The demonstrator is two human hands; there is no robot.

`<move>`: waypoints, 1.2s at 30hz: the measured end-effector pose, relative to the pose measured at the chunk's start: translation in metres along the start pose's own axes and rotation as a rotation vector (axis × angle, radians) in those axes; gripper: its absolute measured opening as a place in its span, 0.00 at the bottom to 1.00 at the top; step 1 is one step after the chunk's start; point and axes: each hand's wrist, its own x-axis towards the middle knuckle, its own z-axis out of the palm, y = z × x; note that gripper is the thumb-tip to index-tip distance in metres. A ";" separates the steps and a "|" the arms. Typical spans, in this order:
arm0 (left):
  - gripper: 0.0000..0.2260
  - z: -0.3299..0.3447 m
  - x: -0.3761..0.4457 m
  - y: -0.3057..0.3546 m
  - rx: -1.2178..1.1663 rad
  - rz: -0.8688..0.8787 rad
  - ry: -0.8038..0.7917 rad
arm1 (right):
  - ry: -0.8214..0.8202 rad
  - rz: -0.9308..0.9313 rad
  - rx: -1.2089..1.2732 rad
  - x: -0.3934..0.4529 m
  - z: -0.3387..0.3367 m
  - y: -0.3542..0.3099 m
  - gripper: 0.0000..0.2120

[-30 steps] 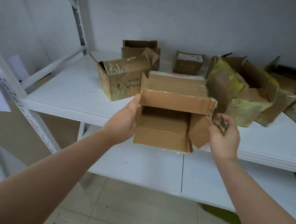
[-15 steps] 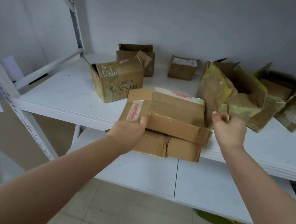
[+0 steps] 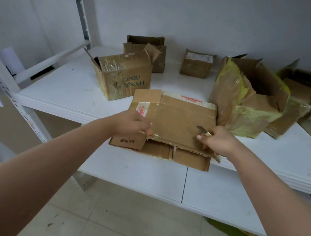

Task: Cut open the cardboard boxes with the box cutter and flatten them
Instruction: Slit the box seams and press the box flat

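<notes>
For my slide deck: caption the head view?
Both hands press a flattened box on the shelf, box cutter in right hand.

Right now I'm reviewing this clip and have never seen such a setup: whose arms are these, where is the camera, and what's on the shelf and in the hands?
No machine here: a person works bare-handed, and the one camera sits on their head, looking forward and down. The left hand holds down a flattened cardboard box at the front of a white shelf. The right hand grips a box cutter, blade out, over that box's right part. Behind stand boxes not yet flattened: a taped brown box on the left, a yellow-taped open box on the right, more at the back.
</notes>
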 end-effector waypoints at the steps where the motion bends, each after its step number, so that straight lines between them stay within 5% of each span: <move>1: 0.17 0.001 0.007 0.002 0.135 0.020 0.011 | 0.054 -0.004 -0.069 0.003 0.000 0.000 0.11; 6: 0.16 0.017 0.033 0.017 0.616 0.120 0.061 | 0.303 -0.090 -0.204 0.013 0.008 -0.009 0.06; 11: 0.38 0.022 0.051 0.021 0.507 0.157 0.308 | 0.416 -0.292 -0.435 0.024 0.018 -0.013 0.19; 14: 0.45 0.032 0.067 0.017 0.603 0.088 0.283 | 0.403 -0.355 -0.528 0.035 0.025 -0.014 0.25; 20: 0.42 0.075 0.082 -0.010 0.680 0.018 0.227 | 0.203 -0.316 -0.618 0.056 0.057 0.003 0.29; 36: 0.42 0.069 0.085 -0.007 0.706 0.005 0.223 | 0.197 -0.292 -0.531 0.061 0.055 -0.009 0.23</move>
